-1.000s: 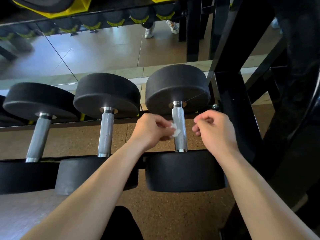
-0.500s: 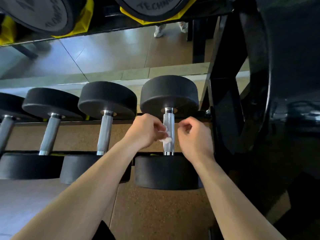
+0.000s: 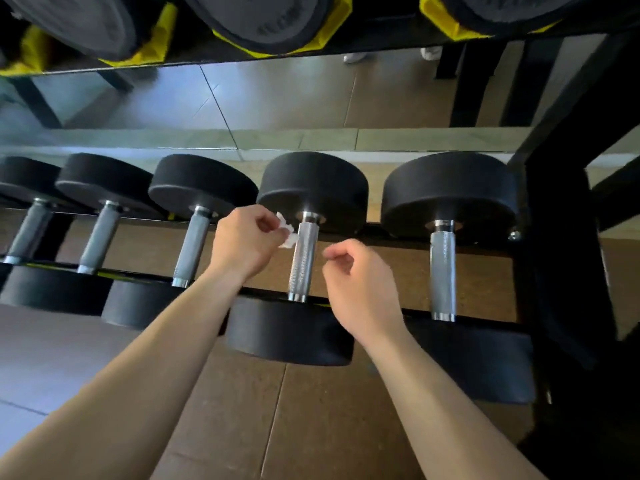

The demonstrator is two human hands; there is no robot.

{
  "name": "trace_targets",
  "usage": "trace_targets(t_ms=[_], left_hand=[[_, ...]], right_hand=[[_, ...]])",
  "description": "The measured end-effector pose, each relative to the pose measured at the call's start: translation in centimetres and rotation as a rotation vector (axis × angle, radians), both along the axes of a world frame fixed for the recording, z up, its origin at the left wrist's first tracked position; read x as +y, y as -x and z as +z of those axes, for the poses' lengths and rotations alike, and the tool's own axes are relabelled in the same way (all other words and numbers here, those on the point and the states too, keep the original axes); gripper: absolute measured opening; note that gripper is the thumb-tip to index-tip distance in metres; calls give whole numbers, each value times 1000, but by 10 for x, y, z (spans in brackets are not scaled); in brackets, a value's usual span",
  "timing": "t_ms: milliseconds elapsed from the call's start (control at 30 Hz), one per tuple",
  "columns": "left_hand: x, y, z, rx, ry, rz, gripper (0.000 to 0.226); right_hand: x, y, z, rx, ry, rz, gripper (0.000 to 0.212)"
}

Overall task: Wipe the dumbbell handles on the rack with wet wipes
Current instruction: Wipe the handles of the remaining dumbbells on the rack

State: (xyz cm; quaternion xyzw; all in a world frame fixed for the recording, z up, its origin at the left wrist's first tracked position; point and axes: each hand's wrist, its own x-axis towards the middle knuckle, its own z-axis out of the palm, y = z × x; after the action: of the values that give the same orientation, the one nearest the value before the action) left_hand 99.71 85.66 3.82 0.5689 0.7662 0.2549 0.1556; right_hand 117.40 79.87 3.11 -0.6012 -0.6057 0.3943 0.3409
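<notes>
We are at the lower row of the rack (image 3: 554, 258), where five black dumbbells lie with their handles pointing toward us. The work is on the second one from the right. Our left hand (image 3: 247, 244) has its grip pinched on a small crumpled wet wipe (image 3: 287, 233). It holds the wipe at nine o'clock of that dumbbell's handle (image 3: 304, 261), up near the far collar. The wipe reaches the edge of the metal, though we cannot tell whether it presses on it or only lies just beside. Our right hand (image 3: 360, 289) hovers at four o'clock of the same handle, its grip loosely curled with thumb and fingers apart, holding and touching nothing. We judge this handle barely begun. Its knurled length down to the near collar is uncovered, and the wipe would have to wrap round it and travel toward six o'clock. No handle shows a wet sheen or a smear, so we cannot say which ones are finished. The rightmost handle (image 3: 443, 271) at three o'clock and the neighbouring handle (image 3: 192, 247) at nine o'clock, with two more beyond it, all look alike and dry. We reckon most of the row is left. The upper shelf (image 3: 311, 51) at twelve o'clock carries heavier dumbbells in yellow cradles (image 3: 152, 50), and their handles are out of view.
</notes>
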Motion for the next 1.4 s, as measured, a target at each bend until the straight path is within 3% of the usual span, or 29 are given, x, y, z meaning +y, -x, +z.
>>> trace_targets(t_ms=[100, 200, 400, 567, 767, 967, 1167, 1400], left_hand=[[18, 11, -19, -97, -28, -56, 15], [28, 13, -38, -214, -50, -164, 14], [36, 25, -44, -319, -51, -281, 25], [36, 26, -47, -263, -57, -329, 14], [8, 42, -51, -236, 98, -471, 11], [29, 24, -52, -304, -68, -262, 12], [5, 48, -51, -169, 200, -547, 7], [22, 31, -51, -221, -45, -440, 10]], right_hand=[[-6, 42, -22, 55, 45, -192, 19], [-10, 65, -34, -15, -3, -326, 10], [-12, 67, -28, -4, -5, -367, 19], [-10, 66, -32, 21, -2, -425, 20], [-12, 65, -35, -7, -35, -418, 17], [-12, 65, -37, -13, -49, -436, 17], [-10, 65, -38, -29, -63, -437, 19], [-11, 65, -37, -17, -66, -438, 20]])
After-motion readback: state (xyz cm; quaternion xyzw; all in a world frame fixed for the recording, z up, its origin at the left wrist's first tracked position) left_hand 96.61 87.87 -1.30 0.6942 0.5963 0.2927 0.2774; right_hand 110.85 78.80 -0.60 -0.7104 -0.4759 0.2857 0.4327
